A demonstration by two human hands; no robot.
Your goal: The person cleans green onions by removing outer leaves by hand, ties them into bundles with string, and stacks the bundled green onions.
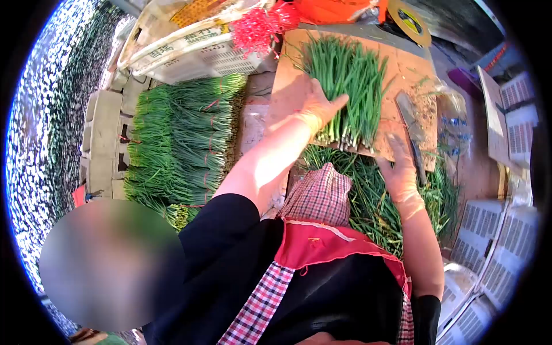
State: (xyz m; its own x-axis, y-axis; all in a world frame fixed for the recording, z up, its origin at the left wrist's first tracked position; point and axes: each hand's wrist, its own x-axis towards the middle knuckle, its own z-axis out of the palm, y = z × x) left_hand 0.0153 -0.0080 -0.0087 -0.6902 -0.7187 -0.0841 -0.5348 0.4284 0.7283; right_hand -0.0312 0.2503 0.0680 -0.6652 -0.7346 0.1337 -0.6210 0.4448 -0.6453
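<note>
A loose pile of long green chives (348,80) lies on an orange-brown board (287,77), the pale cut ends toward me. My left hand (323,108) rests at the pile's left side, thumb stretched out over the stems and fingers pointing away along the leaves. At the board's near right edge is my right hand (398,164), fingers apart and thumb out to the left, holding nothing that I can see. Just right of it lies a long dark-bladed knife (409,121). More loose chives (368,195) are heaped below the board, in front of my apron.
Tied chive bundles (190,141) stand in rows to the left, beside stacked pale crates (103,138). A white plastic crate (198,57) sits behind them, with red plastic strings (264,29) at its corner. A tape roll (409,22) lies at the back; white crates (480,230) stand right.
</note>
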